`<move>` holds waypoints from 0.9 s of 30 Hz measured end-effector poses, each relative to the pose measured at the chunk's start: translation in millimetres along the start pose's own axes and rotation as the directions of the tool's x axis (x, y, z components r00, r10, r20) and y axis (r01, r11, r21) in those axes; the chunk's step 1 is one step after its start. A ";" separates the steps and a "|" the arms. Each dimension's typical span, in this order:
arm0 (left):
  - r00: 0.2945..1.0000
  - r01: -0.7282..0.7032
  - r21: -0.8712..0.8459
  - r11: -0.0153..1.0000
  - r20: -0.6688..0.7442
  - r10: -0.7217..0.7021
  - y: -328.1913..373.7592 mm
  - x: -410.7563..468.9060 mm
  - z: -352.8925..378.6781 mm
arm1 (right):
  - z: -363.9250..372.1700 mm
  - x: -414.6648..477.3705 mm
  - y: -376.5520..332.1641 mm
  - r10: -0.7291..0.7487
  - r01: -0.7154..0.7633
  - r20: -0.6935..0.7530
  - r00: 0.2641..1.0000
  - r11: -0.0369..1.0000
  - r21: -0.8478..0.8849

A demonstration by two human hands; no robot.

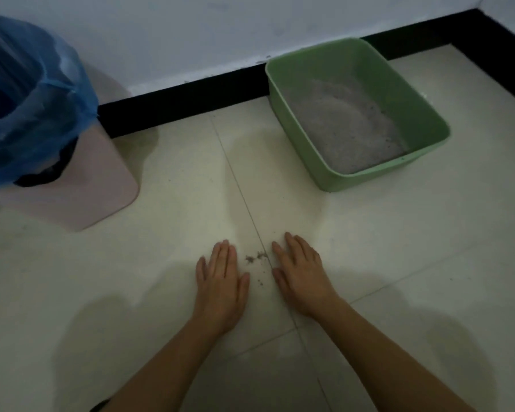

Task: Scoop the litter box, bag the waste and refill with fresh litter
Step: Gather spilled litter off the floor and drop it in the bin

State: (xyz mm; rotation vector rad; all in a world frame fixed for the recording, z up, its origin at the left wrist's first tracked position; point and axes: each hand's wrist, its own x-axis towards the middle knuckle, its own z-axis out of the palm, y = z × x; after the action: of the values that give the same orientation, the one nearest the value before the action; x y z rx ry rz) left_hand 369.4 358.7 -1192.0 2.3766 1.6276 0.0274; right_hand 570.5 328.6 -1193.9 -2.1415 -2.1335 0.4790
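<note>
A green litter box stands on the tiled floor at the back right, against the black skirting, with grey litter spread inside. A pink bin lined with a blue plastic bag stands at the left. In front of me a small scatter of spilled litter crumbs lies on the floor. My left hand and my right hand rest flat on the tiles on either side of the crumbs, fingers straight, holding nothing.
A white wall with black skirting runs along the back and turns at the far right corner. Pale floor tiles with thin grout lines spread between the bin, the box and my arms.
</note>
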 end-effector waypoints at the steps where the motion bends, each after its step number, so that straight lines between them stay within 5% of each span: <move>1: 0.999 0.009 0.024 1.000 0.039 -0.010 1.5 -4.5 5.1 | 5.2 -3.2 -0.9 -0.009 0.009 -0.006 1.000 1.000 -0.030; 14: 0.988 -0.081 0.089 0.993 0.135 0.069 7.4 -1.6 9.2 | 15.5 -6.2 -1.4 -0.068 0.068 0.001 0.998 0.996 -0.056; 21: 0.998 0.059 0.066 0.996 -0.010 -0.058 -8.2 7.7 -0.5 | 20.0 0.8 -17.6 -0.101 0.101 0.017 0.995 0.994 -0.038; 27: 0.990 0.084 0.032 0.996 -0.113 -0.080 -27.8 9.6 -2.6 | 13.6 11.4 -19.9 0.009 0.007 -0.107 0.994 0.989 0.147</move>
State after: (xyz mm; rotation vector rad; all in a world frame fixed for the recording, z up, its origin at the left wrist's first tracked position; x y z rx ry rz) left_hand 347.1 377.4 -1196.9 2.3717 1.7895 0.1176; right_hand 547.5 338.2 -1203.1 -2.0406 -1.9753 0.4922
